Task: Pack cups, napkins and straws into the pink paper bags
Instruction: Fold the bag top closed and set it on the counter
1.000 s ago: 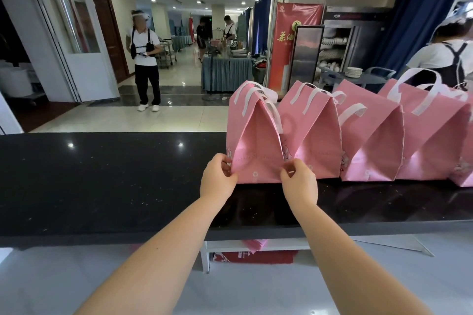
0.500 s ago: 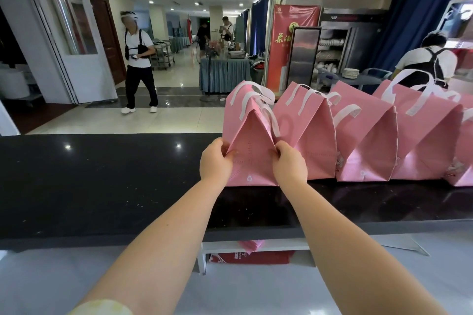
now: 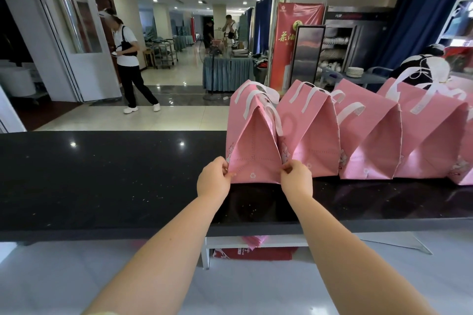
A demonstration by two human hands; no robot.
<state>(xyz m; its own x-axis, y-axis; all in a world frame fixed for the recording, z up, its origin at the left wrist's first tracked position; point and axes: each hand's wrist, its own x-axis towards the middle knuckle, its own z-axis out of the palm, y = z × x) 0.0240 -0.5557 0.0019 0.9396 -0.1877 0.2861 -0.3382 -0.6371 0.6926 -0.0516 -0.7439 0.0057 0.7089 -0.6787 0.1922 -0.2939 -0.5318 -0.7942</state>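
A row of several pink paper bags with white handles stands on the black counter [image 3: 102,186]. The leftmost pink bag [image 3: 253,146] faces me with its folded side panel. My left hand [image 3: 213,179] pinches its lower left corner. My right hand [image 3: 297,179] pinches its lower right corner. A second pink bag [image 3: 307,133] touches it on the right, and a third pink bag [image 3: 368,140] follows. No cups, napkins or straws show in this view.
Below the counter lies a grey work surface [image 3: 76,276], with a red box [image 3: 253,254] on a shelf under the counter. Beyond the counter a person in a white shirt [image 3: 128,59] stands on the tiled floor. A draped table [image 3: 227,71] stands farther back.
Both hands slid up the bag's sides half a second ago and have come back down to its bottom corners. The person beyond the counter has stepped to the right.
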